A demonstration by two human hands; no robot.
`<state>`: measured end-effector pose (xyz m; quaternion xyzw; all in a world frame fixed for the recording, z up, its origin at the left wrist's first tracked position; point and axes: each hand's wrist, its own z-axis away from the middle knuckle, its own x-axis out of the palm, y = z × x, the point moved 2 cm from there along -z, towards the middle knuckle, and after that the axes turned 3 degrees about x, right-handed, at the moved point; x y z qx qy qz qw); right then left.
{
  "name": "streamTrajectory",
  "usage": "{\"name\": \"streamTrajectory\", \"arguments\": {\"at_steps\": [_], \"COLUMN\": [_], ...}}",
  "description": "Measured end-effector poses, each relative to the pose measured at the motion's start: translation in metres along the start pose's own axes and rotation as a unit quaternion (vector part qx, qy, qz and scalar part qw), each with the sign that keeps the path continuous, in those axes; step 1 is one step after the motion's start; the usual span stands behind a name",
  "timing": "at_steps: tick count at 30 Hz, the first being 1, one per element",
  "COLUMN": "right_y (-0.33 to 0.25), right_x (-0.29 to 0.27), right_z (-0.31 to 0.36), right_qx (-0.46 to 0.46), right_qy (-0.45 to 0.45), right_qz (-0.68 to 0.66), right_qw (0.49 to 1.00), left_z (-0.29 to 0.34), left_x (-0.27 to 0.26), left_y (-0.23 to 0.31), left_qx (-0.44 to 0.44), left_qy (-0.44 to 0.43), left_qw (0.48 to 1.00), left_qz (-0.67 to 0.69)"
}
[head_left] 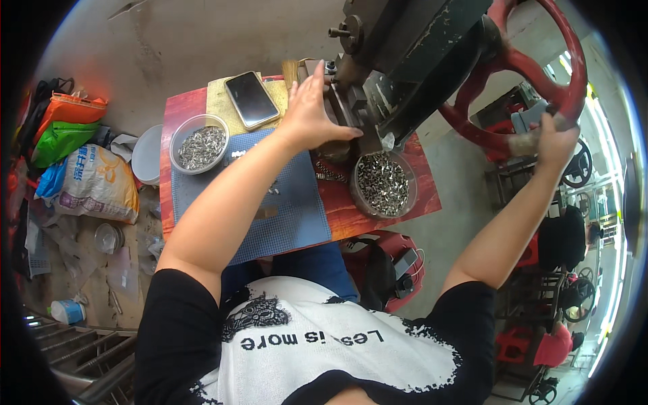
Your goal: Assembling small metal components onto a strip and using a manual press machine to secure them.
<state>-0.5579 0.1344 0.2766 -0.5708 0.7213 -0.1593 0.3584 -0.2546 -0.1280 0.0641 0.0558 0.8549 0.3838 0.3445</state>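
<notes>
A dark green hand press (432, 61) stands at the far side of the table, with a large red handwheel (576, 61) on its right. My right hand (557, 143) is closed round the lower right rim of that wheel, my arm stretched out to the side. Beside the press's metal tooling (364, 125), my left hand (312, 116) has its fingers and thumb spread apart, and no part shows between them. Just below the tooling sits a clear round tub (358, 198) full of small shiny metal parts. Another clear tub (175, 158) of silvery pieces stands left of my left forearm.
A phone (252, 100) lies on a yellow cloth at the back of the red table (428, 182). Small white pieces rest on the blue mat (297, 219). Bags (101, 182) crowd the floor at left. A red stool (412, 297) holds another phone. Further right, a person in red (553, 345) sits among machines.
</notes>
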Motion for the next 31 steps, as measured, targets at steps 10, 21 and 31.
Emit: {"name": "streamTrajectory", "arguments": {"at_steps": [10,21,31], "right_y": [0.005,0.023,0.052], "right_x": [0.013,0.054,0.075], "right_z": [0.019,0.069,0.094], "right_qx": [-0.022,-0.081,-0.049], "right_qy": [0.069,0.131,0.168], "right_qz": [-0.191,-0.259,-0.211], "right_qw": [0.979,0.954,0.962], "left_z": [-0.025,0.018,0.038], "left_x": [0.002,0.001,-0.005], "left_y": [-0.012,0.003,0.028], "left_qx": [-0.022,-0.016,-0.029], "left_qy": [-0.040,-0.014,0.009], "left_qw": [0.999,1.000,0.999], "left_qz": [0.000,0.010,-0.030]}}
